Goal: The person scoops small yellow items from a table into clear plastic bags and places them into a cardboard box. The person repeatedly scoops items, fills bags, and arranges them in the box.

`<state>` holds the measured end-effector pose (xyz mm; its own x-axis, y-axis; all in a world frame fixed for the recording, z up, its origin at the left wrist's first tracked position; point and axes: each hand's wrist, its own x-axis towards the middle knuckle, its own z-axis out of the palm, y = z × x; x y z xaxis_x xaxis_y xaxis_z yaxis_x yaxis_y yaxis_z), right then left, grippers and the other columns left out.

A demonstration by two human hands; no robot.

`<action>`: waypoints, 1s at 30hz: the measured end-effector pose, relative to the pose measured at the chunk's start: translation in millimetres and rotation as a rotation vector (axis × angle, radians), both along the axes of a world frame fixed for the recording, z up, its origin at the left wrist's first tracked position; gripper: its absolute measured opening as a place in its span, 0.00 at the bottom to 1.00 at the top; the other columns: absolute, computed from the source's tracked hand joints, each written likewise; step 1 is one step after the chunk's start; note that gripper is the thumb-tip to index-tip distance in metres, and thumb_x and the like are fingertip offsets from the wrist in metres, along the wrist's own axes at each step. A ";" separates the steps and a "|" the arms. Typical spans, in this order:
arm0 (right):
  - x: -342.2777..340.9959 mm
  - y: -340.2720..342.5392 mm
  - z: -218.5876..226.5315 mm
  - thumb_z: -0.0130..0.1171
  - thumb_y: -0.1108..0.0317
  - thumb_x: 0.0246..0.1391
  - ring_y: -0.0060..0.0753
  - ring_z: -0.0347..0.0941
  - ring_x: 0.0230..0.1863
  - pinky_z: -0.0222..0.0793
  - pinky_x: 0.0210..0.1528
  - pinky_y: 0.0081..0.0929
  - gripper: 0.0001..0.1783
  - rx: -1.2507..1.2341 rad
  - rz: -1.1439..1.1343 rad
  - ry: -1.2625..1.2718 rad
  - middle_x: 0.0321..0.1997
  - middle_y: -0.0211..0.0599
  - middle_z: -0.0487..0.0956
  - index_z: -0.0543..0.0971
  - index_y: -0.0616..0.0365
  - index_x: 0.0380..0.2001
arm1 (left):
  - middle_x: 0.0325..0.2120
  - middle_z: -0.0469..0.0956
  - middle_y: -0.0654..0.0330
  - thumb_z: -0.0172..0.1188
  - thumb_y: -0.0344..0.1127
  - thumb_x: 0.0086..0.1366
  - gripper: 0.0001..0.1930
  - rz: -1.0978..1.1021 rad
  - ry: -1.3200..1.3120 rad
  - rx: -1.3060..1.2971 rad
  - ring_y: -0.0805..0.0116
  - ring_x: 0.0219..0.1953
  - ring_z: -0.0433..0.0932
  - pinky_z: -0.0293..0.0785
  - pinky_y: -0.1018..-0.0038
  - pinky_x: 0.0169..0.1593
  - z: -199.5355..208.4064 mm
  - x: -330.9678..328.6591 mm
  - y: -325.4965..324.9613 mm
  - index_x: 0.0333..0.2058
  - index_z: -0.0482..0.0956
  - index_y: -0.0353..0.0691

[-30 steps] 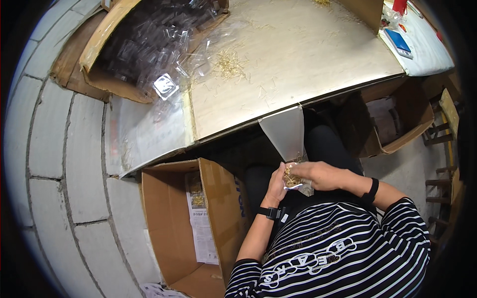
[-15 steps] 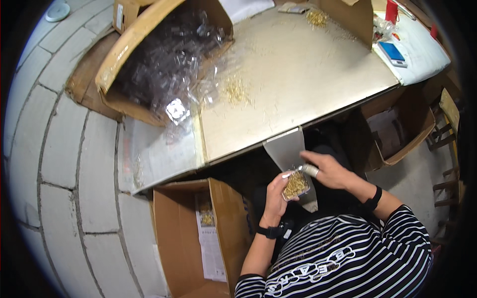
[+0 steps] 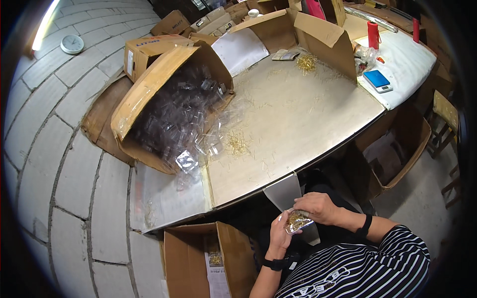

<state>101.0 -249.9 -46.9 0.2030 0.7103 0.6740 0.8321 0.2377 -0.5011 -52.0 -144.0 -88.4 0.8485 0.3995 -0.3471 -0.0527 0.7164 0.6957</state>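
In front of my body, below the table's near edge, my left hand (image 3: 280,232) is closed around a small clear plastic box (image 3: 294,230). Thin gold-coloured metal pins (image 3: 298,221) fill it; their exact kind is too small to tell. My right hand (image 3: 320,207) curls over the far right side of the box, its fingers bent against the rim. The right fingertips are partly hidden. Behind the box hangs a pale panel (image 3: 284,192) at the table's edge.
A large tipped carton (image 3: 124,116) spills clear plastic boxes (image 3: 174,114) onto the table (image 3: 283,124). Loose gold pins (image 3: 237,144) lie beside them, with another pile (image 3: 307,62) farther back. A blue-topped scale (image 3: 377,79) sits at right. Open cartons (image 3: 191,258) (image 3: 405,169) stand below.
The view has tipped upward, showing more of the far side and a wall clock. My right hand has come from beside the plastic box onto its rim, its fingers now bent.
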 end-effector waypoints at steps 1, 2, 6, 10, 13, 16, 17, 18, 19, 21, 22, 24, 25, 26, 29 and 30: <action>-2.2 -0.2 1.7 0.63 0.68 0.42 0.38 0.79 0.34 0.75 0.34 0.31 0.12 -0.026 0.002 0.025 0.29 0.34 0.80 0.80 0.51 0.35 | 0.37 0.77 0.51 0.43 0.41 0.71 0.20 -0.010 -0.011 0.009 0.64 0.33 0.81 0.82 0.72 0.27 2.0 0.5 1.5 0.48 0.70 0.28; -6.5 -2.5 4.6 0.63 0.68 0.43 0.39 0.79 0.33 0.75 0.35 0.32 0.12 -0.057 0.004 0.053 0.28 0.34 0.80 0.80 0.51 0.36 | 0.38 0.77 0.52 0.42 0.41 0.71 0.20 -0.020 -0.019 0.013 0.65 0.35 0.80 0.82 0.72 0.30 3.8 -0.6 2.4 0.48 0.70 0.29; -22.8 -12.2 8.8 0.61 0.68 0.46 0.43 0.71 0.53 0.69 0.52 0.36 0.24 -0.304 0.122 -0.072 0.50 0.41 0.76 0.73 0.56 0.50 | 0.42 0.76 0.52 0.40 0.45 0.72 0.22 0.225 -0.062 0.039 0.65 0.42 0.78 0.80 0.71 0.39 -1.1 6.7 -6.6 0.48 0.69 0.29; -34.0 -16.1 9.9 0.54 0.59 0.54 0.42 0.53 0.68 0.51 0.66 0.41 0.32 -0.470 0.145 -0.274 0.66 0.43 0.61 0.63 0.57 0.60 | 0.43 0.75 0.55 0.38 0.47 0.72 0.22 0.228 -0.094 0.020 0.65 0.44 0.77 0.77 0.71 0.43 5.1 1.7 -0.3 0.50 0.68 0.33; -31.8 -16.2 11.7 0.52 0.54 0.55 0.41 0.51 0.69 0.46 0.68 0.42 0.32 -0.519 0.156 -0.280 0.66 0.41 0.60 0.62 0.56 0.61 | 0.45 0.74 0.54 0.40 0.42 0.72 0.19 0.215 -0.101 0.003 0.67 0.46 0.75 0.74 0.71 0.49 14.2 -3.2 -4.6 0.49 0.69 0.31; -33.7 -15.3 14.4 0.58 0.62 0.51 0.42 0.57 0.66 0.51 0.67 0.43 0.30 -0.434 0.203 -0.174 0.63 0.43 0.64 0.66 0.57 0.58 | 0.42 0.76 0.56 0.42 0.39 0.72 0.17 0.278 -0.067 0.039 0.68 0.43 0.77 0.75 0.74 0.48 16.4 -2.3 -12.3 0.48 0.71 0.32; -31.0 -16.1 16.4 0.59 0.64 0.49 0.43 0.59 0.65 0.53 0.66 0.43 0.30 -0.360 0.208 -0.108 0.62 0.44 0.66 0.67 0.57 0.56 | 0.41 0.76 0.56 0.43 0.39 0.72 0.16 0.287 -0.045 0.066 0.68 0.42 0.78 0.75 0.75 0.47 16.9 -3.1 -14.4 0.47 0.71 0.32; -27.3 -15.2 20.1 0.61 0.67 0.48 0.43 0.61 0.64 0.55 0.65 0.43 0.29 -0.283 0.214 -0.044 0.60 0.44 0.68 0.68 0.58 0.55 | 0.40 0.77 0.55 0.45 0.37 0.71 0.15 0.247 -0.075 0.031 0.68 0.40 0.78 0.79 0.75 0.41 13.3 -5.5 -11.0 0.47 0.72 0.32; -23.2 -15.5 30.8 0.61 0.72 0.46 0.45 0.67 0.59 0.61 0.61 0.42 0.24 -0.182 0.125 -0.010 0.53 0.45 0.74 0.72 0.60 0.50 | 0.39 0.77 0.56 0.45 0.38 0.71 0.15 0.230 -0.038 0.060 0.69 0.38 0.79 0.79 0.76 0.36 11.8 -9.1 -11.3 0.46 0.72 0.32; -5.2 -14.5 30.4 0.59 0.75 0.46 0.46 0.70 0.56 0.64 0.58 0.41 0.21 -0.148 0.013 0.134 0.49 0.46 0.76 0.74 0.62 0.48 | 0.36 0.78 0.57 0.45 0.40 0.70 0.16 0.173 0.011 0.129 0.70 0.33 0.80 0.78 0.78 0.27 23.2 -3.4 -7.2 0.46 0.72 0.33; -1.5 -16.3 25.6 0.58 0.74 0.48 0.48 0.71 0.54 0.66 0.56 0.38 0.19 -0.160 -0.028 0.248 0.49 0.48 0.76 0.74 0.63 0.46 | 0.36 0.78 0.56 0.45 0.40 0.70 0.16 0.162 0.045 0.115 0.69 0.33 0.80 0.78 0.78 0.26 23.8 -5.0 -8.7 0.47 0.71 0.33; 3.3 -11.1 12.1 0.58 0.71 0.49 0.49 0.73 0.51 0.68 0.53 0.35 0.18 -0.301 -0.034 0.373 0.48 0.49 0.76 0.75 0.63 0.46 | 0.36 0.78 0.55 0.45 0.40 0.70 0.17 0.129 0.073 0.124 0.68 0.32 0.81 0.78 0.77 0.24 23.8 -6.5 -8.3 0.47 0.71 0.32; 7.2 -7.4 6.2 0.58 0.70 0.50 0.49 0.74 0.50 0.69 0.52 0.34 0.18 -0.360 -0.049 0.425 0.47 0.50 0.77 0.75 0.63 0.45 | 0.38 0.77 0.54 0.45 0.41 0.70 0.18 0.087 0.041 0.122 0.67 0.34 0.81 0.80 0.77 0.25 20.8 -8.1 -7.9 0.48 0.71 0.32; 8.6 -1.9 0.2 0.59 0.68 0.50 0.48 0.76 0.46 0.70 0.48 0.32 0.17 -0.431 0.009 0.496 0.43 0.50 0.78 0.77 0.63 0.43 | 0.38 0.78 0.53 0.45 0.40 0.70 0.17 0.085 0.064 0.141 0.67 0.33 0.81 0.80 0.77 0.25 20.6 -8.4 -9.4 0.48 0.70 0.31; 1.3 4.4 -0.6 0.59 0.67 0.50 0.39 0.79 0.34 0.73 0.40 0.30 0.13 -0.556 0.094 0.680 0.32 0.47 0.81 0.80 0.64 0.37 | 0.35 0.78 0.49 0.46 0.37 0.69 0.17 0.038 0.055 0.146 0.65 0.30 0.81 0.82 0.76 0.24 13.2 -3.2 -10.6 0.47 0.70 0.26; -0.5 4.1 -5.6 0.60 0.67 0.51 0.31 0.78 0.33 0.72 0.40 0.27 0.12 -0.556 0.077 0.714 0.31 0.44 0.81 0.80 0.64 0.36 | 0.35 0.78 0.49 0.46 0.37 0.69 0.17 0.038 0.040 0.133 0.64 0.30 0.81 0.82 0.75 0.24 8.3 -3.6 -11.6 0.47 0.70 0.26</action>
